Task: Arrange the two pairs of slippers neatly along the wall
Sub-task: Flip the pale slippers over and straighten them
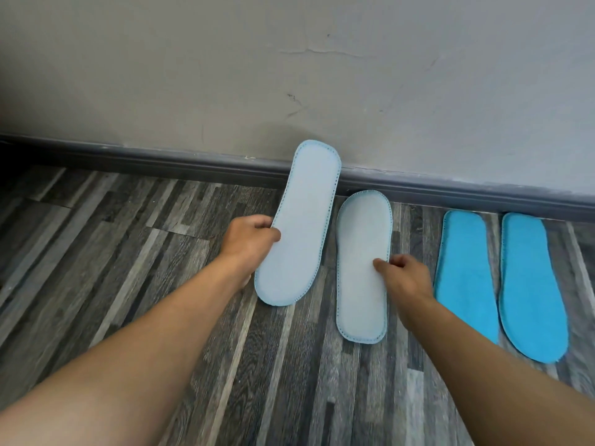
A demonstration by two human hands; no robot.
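Just one view here, a wide-angle cam worn on the head, looking forward and down from above the person's own forearms. It faces the wall (322,75), which fills the far half, with the dark skirting board (161,162) slanting down to the right, so the head is turned or tilted a bit. The grey plank floor (128,252) takes the near half. Pretty close in: both arms run in from the near corners, and edges bend from the lens.
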